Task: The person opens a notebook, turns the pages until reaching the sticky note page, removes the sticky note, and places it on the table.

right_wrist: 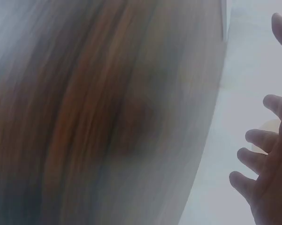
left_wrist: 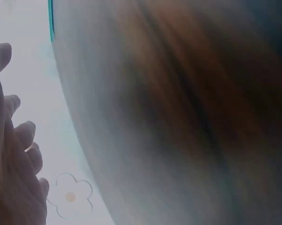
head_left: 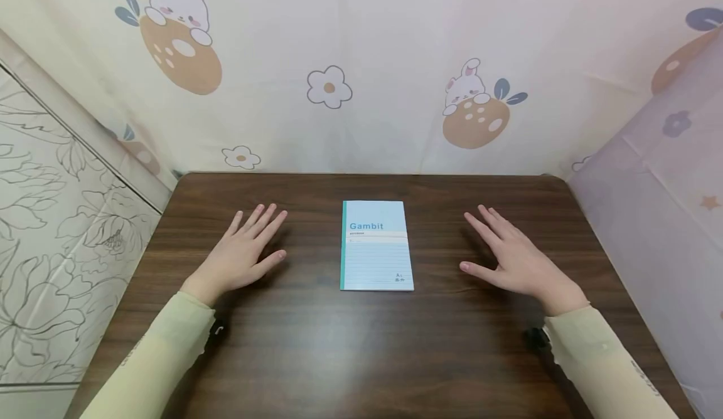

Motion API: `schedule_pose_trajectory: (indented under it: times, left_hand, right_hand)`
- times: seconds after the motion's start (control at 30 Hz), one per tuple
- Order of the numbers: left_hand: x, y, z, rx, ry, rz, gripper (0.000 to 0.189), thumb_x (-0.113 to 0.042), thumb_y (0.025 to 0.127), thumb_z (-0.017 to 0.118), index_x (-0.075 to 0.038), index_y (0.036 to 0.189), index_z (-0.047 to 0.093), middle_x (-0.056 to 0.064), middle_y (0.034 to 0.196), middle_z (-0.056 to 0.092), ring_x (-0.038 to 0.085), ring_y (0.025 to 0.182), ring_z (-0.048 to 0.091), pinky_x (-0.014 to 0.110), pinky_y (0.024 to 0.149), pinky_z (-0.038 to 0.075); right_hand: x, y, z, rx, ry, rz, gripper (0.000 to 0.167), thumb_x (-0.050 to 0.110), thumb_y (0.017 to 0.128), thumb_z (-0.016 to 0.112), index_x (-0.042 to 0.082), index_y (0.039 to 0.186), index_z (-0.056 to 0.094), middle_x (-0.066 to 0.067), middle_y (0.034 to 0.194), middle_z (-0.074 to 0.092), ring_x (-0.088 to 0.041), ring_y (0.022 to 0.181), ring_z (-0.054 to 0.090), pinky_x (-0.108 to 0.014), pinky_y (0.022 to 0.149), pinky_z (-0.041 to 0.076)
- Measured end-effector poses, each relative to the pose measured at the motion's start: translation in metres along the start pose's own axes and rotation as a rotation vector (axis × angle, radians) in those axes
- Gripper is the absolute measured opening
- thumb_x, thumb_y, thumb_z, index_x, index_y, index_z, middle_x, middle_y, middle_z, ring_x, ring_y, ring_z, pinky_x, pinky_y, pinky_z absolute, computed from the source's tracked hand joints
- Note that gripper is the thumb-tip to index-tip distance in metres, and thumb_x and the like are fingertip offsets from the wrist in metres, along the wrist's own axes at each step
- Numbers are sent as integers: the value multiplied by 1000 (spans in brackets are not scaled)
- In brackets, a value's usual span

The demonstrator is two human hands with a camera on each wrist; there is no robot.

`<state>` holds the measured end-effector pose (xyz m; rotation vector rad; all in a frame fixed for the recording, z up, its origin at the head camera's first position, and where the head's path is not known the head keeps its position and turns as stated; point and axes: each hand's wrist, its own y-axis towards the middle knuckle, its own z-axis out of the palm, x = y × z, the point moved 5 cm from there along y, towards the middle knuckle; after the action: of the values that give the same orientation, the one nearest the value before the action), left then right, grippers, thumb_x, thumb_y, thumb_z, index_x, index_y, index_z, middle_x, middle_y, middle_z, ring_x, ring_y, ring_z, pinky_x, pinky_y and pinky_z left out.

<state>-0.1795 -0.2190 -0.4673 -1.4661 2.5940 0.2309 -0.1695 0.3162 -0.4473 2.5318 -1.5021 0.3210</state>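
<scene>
A light blue notebook (head_left: 375, 259) with a green spine and the word "Gambit" on its cover lies closed near the middle of the brown wooden table (head_left: 316, 356). To its left is my left hand (head_left: 240, 253), palm down with fingers spread and nothing held. On the other side, my right hand (head_left: 511, 256) has its fingers extended and its thumb apart, likewise holding nothing. Both hands are some distance from the notebook. In the left wrist view, the left fingers (left_wrist: 26, 133) show at the left edge; the right fingers (right_wrist: 258, 138) appear at the right edge of the right wrist view.
A pale curtain (head_left: 390, 111) printed with rabbits and flowers hangs behind the table's far edge. A white panel (head_left: 62, 237) with line-drawn flowers stands at the left, and a lilac-tinted curtain (head_left: 649, 174) is at the right. Pale sleeves cover both forearms.
</scene>
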Motion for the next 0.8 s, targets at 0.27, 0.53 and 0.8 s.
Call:
schedule_pose_trajectory:
  times: [0.27,0.53,0.8]
  left_hand:
    - [-28,26,4,38,-73,4,85,-63,112,46,-20,177,11,18,180,20,39,167,18,64,133,10]
    - [-66,51,8,19,-137,47,90,-62,111,49,-11,176,16,20,178,25,41,165,23,60,133,15]
    - [-99,71,19,64,-240,77,88,-56,108,60,2,169,32,23,175,31,42,163,29,50,132,24]
  right_hand:
    - [28,19,10,24,87,13,102,60,98,76,20,176,23,-19,180,20,-47,164,20,-73,123,29]
    - [50,40,22,28,184,36,108,66,95,77,25,176,20,-13,182,18,-40,166,19,-71,123,31]
    - [70,54,33,47,283,38,112,65,91,82,24,176,22,-14,180,23,-40,165,21,-71,124,30]
